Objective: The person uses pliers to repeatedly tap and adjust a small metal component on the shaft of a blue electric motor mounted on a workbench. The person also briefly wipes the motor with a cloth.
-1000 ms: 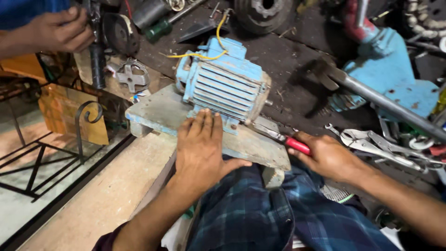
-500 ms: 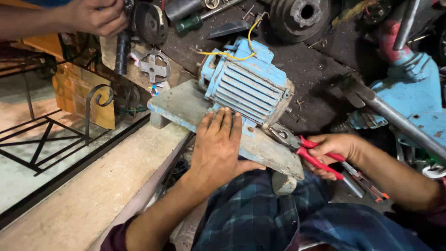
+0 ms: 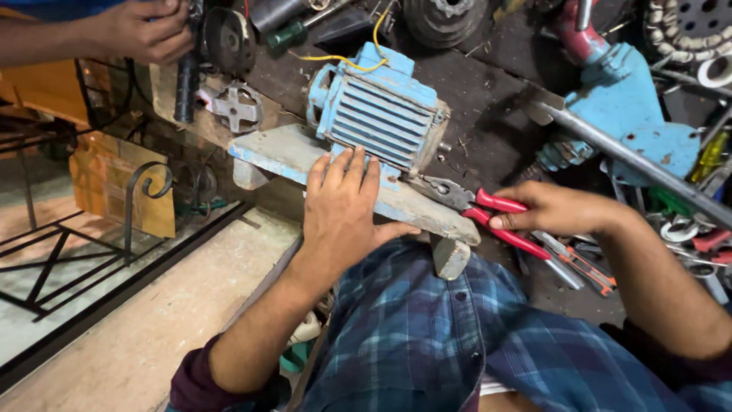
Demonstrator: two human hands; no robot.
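I had my left hand (image 3: 343, 202) spread flat, palm down and fingers open, on the pale blue wooden board (image 3: 263, 152) that carried the blue ribbed motor (image 3: 381, 118). It gripped nothing; the fingertips touched the near foot of the motor housing, and I judged the hand was there to pin the board so it would not slide on the bench (image 3: 488, 99). The motor sat bolted or resting on the board near the middle of the bench, with a yellow wire (image 3: 343, 59) curling off its far top edge.

My right hand (image 3: 557, 210) was closed around the red-handled pliers (image 3: 476, 206), holding them by the handles with the steel nose pointing left toward the near right corner of the motor's base. The nose lay just beside that corner; whether it actually bit on a nut or bolt I could not tell, since the tip was small and dark against the board. Coming in low from the right kept my wrist clear of the housing.

Just right of that hand lay an orange-handled tool (image 3: 583, 263) and more loose tools. At the far left another person's hand (image 3: 141, 30) held a black grip (image 3: 185, 88) of something beside a dark round disc (image 3: 229, 42), well apart from my work. A metal cross-shaped bracket (image 3: 235, 107) lay on the bench just beside that grip.
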